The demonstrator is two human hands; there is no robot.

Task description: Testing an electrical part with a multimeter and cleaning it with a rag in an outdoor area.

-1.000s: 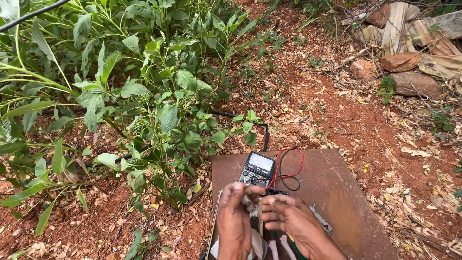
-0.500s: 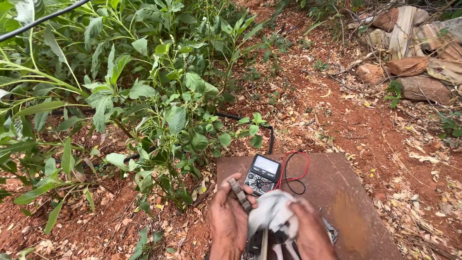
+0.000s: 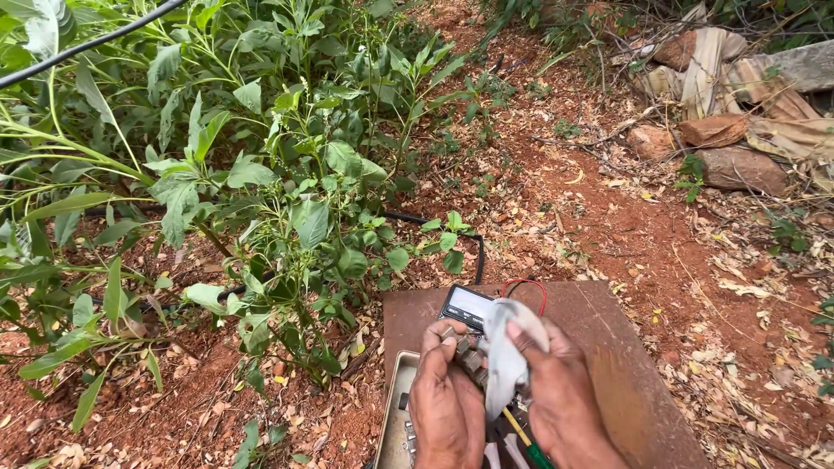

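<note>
right hand [image 3: 563,395] rubs grey cloth [image 3: 506,358] over part in left hand [image 3: 445,401].

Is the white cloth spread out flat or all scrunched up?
Scrunched up. The white cloth is bunched and draped between the right hand and the left hand, wrapped round a small metal part.

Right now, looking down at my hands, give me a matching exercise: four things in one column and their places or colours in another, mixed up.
Things:
1. cloth
2. meter
3. board
4. stones

Places or colours:
A. brown, flat on the red soil
B. upper right, among dry leaves
C. pale grey, in the right hand
D. on the board, just beyond the hands

Pairs: 1-C, 2-D, 3-A, 4-B
</note>
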